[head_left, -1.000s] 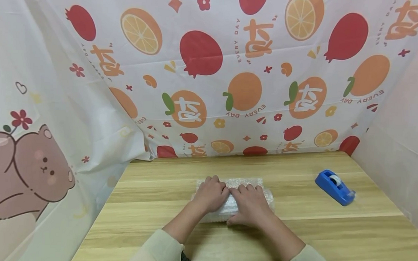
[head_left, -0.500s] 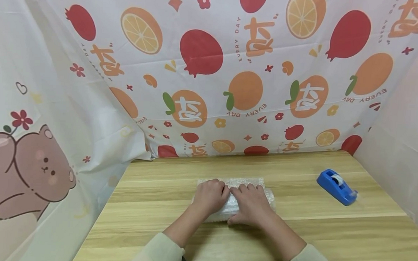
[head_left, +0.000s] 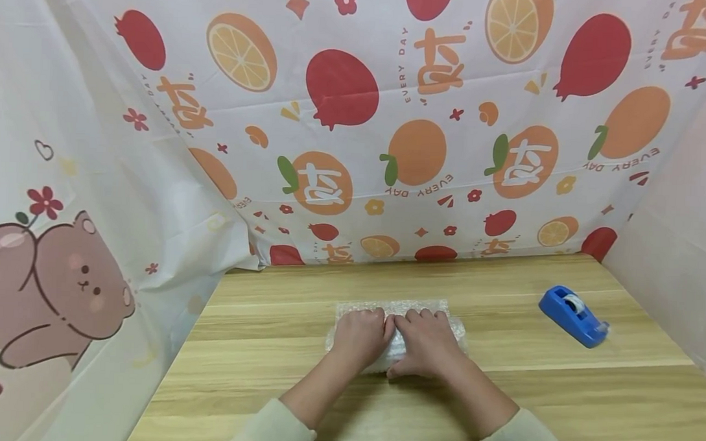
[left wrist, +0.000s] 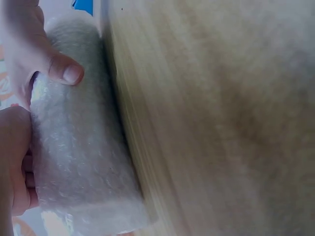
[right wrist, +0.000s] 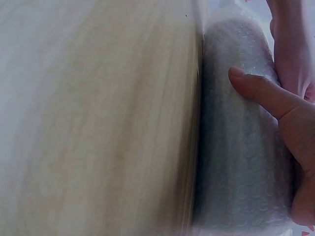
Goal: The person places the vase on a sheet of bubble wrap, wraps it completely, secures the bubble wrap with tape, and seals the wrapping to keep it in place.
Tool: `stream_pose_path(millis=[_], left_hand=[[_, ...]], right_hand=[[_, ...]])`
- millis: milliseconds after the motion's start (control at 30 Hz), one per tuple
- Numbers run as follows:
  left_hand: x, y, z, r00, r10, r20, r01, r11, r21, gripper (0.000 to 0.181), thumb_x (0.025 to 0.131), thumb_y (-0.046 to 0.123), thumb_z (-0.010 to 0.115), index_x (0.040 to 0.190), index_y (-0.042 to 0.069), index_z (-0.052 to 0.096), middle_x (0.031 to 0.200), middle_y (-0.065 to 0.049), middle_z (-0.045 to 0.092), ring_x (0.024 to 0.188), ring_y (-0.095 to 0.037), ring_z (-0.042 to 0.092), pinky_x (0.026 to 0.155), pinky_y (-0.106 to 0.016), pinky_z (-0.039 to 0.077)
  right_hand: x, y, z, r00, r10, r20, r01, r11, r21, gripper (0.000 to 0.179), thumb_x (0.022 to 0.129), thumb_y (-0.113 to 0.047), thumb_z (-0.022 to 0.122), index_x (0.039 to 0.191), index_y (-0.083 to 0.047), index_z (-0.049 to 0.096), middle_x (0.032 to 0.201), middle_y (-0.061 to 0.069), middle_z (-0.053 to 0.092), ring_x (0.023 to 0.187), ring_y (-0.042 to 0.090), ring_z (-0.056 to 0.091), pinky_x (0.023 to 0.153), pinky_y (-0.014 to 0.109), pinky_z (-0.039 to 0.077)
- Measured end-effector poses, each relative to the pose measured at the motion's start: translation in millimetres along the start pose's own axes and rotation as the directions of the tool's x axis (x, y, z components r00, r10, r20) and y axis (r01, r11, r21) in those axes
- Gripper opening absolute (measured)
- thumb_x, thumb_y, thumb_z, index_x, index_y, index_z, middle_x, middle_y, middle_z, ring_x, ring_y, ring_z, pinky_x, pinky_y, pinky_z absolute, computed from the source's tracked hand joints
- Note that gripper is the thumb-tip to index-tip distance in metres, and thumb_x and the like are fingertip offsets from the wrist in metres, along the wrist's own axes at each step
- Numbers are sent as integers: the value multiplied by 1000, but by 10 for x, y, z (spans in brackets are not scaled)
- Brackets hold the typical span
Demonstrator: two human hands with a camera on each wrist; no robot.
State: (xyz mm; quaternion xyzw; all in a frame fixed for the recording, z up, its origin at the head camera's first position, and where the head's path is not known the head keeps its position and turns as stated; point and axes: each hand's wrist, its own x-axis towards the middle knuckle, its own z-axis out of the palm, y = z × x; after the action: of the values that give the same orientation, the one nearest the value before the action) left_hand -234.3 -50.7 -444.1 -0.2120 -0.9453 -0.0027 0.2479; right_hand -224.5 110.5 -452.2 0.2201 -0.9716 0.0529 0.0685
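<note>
Roll (left wrist: 86, 147) looks light, squishy, maybe slick, so I'd grab near its ends; right hand (head_left: 427, 345) grips it, left hand (head_left: 357, 337) curls over it, can't tell if pinching

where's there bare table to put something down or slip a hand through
The table is bare left of the bubble wrap, between the wrap and the blue tape dispenser, and on the dispenser's near side, right of the right forearm. The middle is crowded: left hand and right hand sit side by side on the wrap.
</note>
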Motion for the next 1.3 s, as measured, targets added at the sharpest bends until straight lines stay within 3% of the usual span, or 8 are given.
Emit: stream_pose_path(millis=[233, 533, 900, 1100, 1300], left_hand=[[-24, -6, 38, 999, -52, -14, 51, 998, -47, 37, 93, 34, 56, 64, 12, 52, 52, -4, 56, 41, -20, 48, 39, -33, 38], [-33, -28, 82, 997, -63, -51, 60, 996, -61, 41, 92, 32, 58, 56, 15, 46, 48, 0, 51, 39, -14, 40, 36, -28, 31], [-1, -38, 104, 978, -187, 89, 196, 976, -97, 52, 99, 41, 45, 54, 15, 50, 58, -2, 57, 50, -19, 53, 42, -31, 38], [-1, -65, 134, 973, -201, 112, 216, 965, -149, 52, 99, 40, 45, 54, 16, 51, 60, -1, 57, 53, -19, 54, 44, -31, 40], [35, -87, 149, 971, -196, 140, 216, 966, -143, 54, 100, 43, 42, 54, 16, 51, 62, -2, 62, 51, -18, 52, 45, -31, 40]], right_hand=[[22, 9, -2, 1000, -3, -6, 3, 1000, 17, 93, 49, -77, 77, 126, -27, 61, 106, -1, 65, 96, 26, 58, 85, 51, 44], [43, 15, 4, 1000, 6, 21, -6, 1000, 27, 98, 49, -78, 77, 130, -26, 60, 112, 1, 65, 100, 27, 59, 86, 52, 44], [90, 22, -14, 998, 18, 58, -21, 999, 42, 97, 48, -77, 79, 128, -23, 62, 113, 2, 66, 99, 28, 59, 88, 54, 44], [96, 26, -4, 998, 16, 61, -19, 999, 48, 94, 49, -76, 79, 125, -23, 63, 111, 1, 66, 98, 27, 59, 87, 54, 44], [124, 43, -25, 996, 22, 91, -28, 998, 62, 94, 50, -76, 79, 126, -23, 63, 111, 1, 66, 99, 27, 59, 87, 54, 44]])
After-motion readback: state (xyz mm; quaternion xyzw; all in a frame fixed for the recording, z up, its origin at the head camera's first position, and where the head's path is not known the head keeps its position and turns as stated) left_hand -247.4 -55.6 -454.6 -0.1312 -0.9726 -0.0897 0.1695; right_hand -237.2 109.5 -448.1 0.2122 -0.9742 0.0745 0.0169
